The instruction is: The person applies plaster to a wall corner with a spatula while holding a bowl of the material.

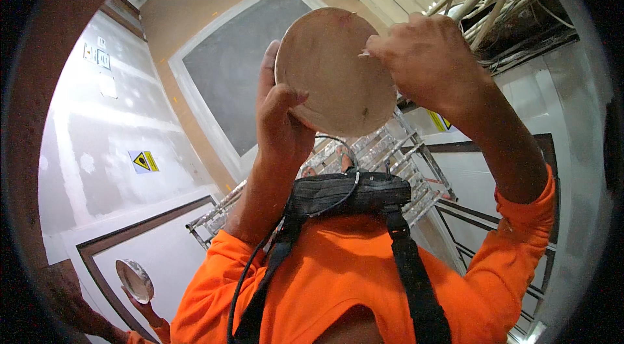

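A round, dusty brown disc [335, 77] is raised in front of my chest, its flat face turned toward me. My left hand [281, 107] grips its left edge, thumb lying over the face and fingers behind the rim. At the upper right edge, my right hand [429, 61] is closed in a pinch with the wrist bent. A small pale bit [365, 54] shows at its fingertips, touching or just over the face; what it is I cannot make out.
Beneath me are paint-spattered ladder or scaffold rungs [416, 178]. Pipes and cables [494, 0] hang at upper right. A plastered wall [130, 116] with a warning sign [143, 161] stands left. At lower left, a hand in an orange sleeve [146, 310] holds a round dish [134, 281].
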The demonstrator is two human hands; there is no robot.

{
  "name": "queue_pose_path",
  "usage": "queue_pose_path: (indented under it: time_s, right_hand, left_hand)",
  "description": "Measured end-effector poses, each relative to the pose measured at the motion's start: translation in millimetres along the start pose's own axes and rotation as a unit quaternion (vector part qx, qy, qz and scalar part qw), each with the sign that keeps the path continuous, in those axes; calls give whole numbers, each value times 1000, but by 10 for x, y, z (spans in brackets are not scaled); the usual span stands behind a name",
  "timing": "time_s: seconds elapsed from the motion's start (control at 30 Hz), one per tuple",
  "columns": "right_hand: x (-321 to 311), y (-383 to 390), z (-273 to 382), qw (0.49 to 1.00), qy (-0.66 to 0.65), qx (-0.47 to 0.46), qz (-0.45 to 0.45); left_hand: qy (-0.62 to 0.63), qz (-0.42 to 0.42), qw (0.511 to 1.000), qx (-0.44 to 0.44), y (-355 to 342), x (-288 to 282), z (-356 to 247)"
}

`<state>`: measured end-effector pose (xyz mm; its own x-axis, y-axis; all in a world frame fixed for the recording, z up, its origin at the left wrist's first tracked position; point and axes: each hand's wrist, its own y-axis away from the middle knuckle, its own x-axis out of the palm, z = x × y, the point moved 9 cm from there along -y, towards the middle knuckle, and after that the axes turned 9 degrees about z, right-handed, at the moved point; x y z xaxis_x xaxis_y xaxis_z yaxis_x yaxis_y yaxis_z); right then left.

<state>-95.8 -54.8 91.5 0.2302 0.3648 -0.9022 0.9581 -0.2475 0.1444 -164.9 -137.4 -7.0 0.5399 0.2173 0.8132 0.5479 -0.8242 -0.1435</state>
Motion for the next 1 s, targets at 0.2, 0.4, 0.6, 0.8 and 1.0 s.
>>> queue_pose_path:
  time_s: [0.2,0.4,0.6,0.8,1.0]
  right_hand:
    - [82,-14,408,966,-78,-132,207]
    - [-97,-142,366,979,-134,-135,75]
    - [96,-185,730,949,-89,-188,238]
    - [487,-522,835,793,-362,-297,391]
    - [638,-650,687,569,-690,-256,368]
  left_hand:
    - [9,-44,999,11,104,-156,-11]
    - [37,-35,998,38,127,-267,-57]
    - [35,-94,993,64,218,-480,-123]
    - [5,-137,987,88,343,-532,-146]
    - [37,-165,981,99,522,-540,-142]
